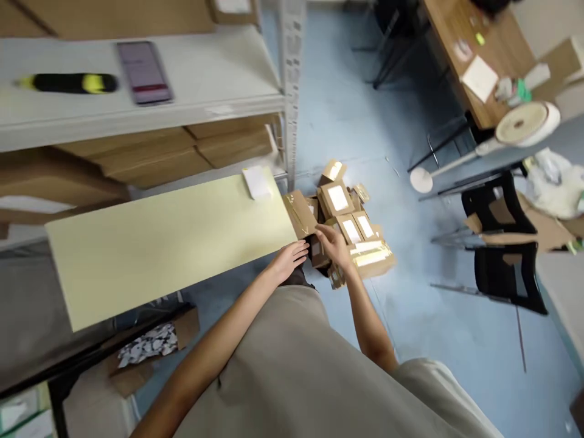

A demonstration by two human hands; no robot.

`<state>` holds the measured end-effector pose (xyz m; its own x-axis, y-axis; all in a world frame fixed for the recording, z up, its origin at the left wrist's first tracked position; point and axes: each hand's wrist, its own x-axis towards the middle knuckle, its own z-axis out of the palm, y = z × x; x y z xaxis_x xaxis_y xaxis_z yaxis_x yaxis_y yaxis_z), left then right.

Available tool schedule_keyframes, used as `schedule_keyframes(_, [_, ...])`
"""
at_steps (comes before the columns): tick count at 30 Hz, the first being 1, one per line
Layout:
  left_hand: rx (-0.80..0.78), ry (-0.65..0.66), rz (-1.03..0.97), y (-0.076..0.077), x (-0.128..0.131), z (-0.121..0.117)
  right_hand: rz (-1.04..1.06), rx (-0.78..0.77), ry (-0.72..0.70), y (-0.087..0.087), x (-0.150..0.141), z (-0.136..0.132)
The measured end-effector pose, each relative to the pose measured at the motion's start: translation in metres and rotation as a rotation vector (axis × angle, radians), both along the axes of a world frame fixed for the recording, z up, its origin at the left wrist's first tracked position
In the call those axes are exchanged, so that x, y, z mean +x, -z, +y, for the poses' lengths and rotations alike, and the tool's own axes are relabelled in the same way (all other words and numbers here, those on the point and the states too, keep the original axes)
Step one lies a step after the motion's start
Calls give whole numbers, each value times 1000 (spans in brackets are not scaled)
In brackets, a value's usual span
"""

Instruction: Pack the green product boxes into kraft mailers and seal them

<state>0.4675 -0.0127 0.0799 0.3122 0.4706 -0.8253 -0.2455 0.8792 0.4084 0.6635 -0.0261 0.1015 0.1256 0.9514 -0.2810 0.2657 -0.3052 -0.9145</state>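
Note:
A taped brown cardboard box (300, 214) is at the right end of a pale yellow tabletop (168, 243), above a pile of boxes on the floor. My right hand (334, 244) pinches its near right corner, with thumb and fingers together. Beside the box's near edge lies my left hand (288, 260), its fingers stretched out and held flat; whether they touch the box I cannot tell. A small white paper (257, 182) rests on the tabletop near its far right corner.
Several labelled cardboard boxes (338, 198) are heaped on the blue floor. A metal shelf (219, 61) behind the tabletop carries a phone (144, 73), a black-and-yellow cutter (75, 83) and boxes. Black chairs (508, 277) and a wooden desk (511, 45) stand at right.

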Motion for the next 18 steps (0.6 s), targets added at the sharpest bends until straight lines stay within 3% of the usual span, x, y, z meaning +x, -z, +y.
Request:
schedule_keyframes(3, [84,-207,-65,-15,-70,-11,73,26,-236,-21,-87,12])
schedule_keyframes(5, [145,-348,-77,-21,-124,-31,101,49,-395,-38,-145,14])
schedule_keyframes(10, [283,-755,-1,-27,-262,-116,155,84,-703,-73,-283,1])
schedule_keyframes(14, [296,-1090,64,-34,-352,-195,199,83,-900,-79,-388,-24])
schedule_keyframes(18, [304,-1367,103,-41,-415,-266,221,20,-1122,-70,-481,-62])
